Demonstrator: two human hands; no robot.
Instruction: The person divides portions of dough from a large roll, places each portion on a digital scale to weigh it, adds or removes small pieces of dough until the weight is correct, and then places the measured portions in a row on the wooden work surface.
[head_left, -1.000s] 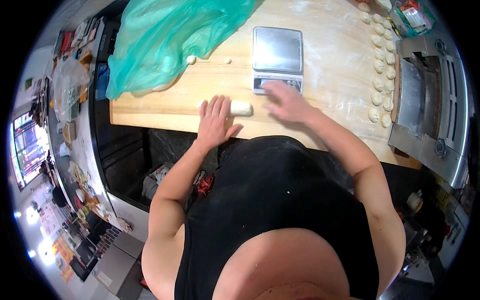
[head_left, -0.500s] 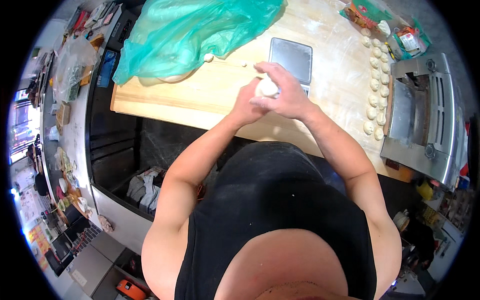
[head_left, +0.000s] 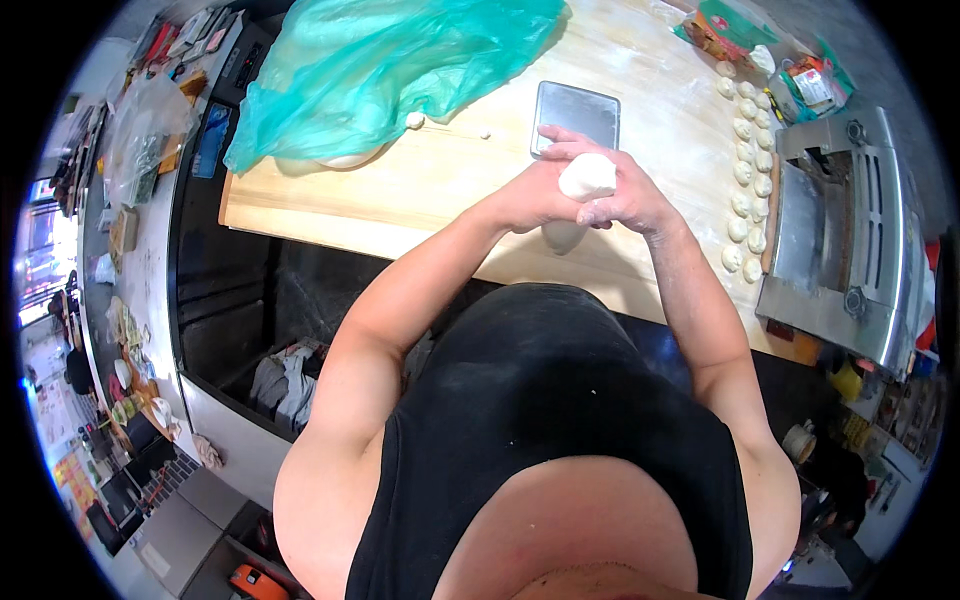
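Note:
My left hand (head_left: 540, 190) and my right hand (head_left: 630, 195) are closed together round a white piece of dough (head_left: 586, 176), just in front of the digital scale (head_left: 580, 105) with its steel pan. They are over the wooden board (head_left: 320, 205), and a shadow falls below them. A large green plastic sheet (head_left: 380, 60) lies at the back left over pale rounded shapes, with two small dough bits (head_left: 414, 120) beside it. At the right of the board stand rows of shaped dough pieces (head_left: 741, 172).
A steel machine (head_left: 840, 240) is at the right edge, with bags (head_left: 808, 80) behind it. A cluttered counter (head_left: 140, 290) runs along the left. Cloths (head_left: 295, 385) lie in the dark space under the board. A rolling pin lies beside the dough rows.
The dough was lying as a roll under my left hand, with my right at the scale. Both hands then took it up, and have since shifted slightly right.

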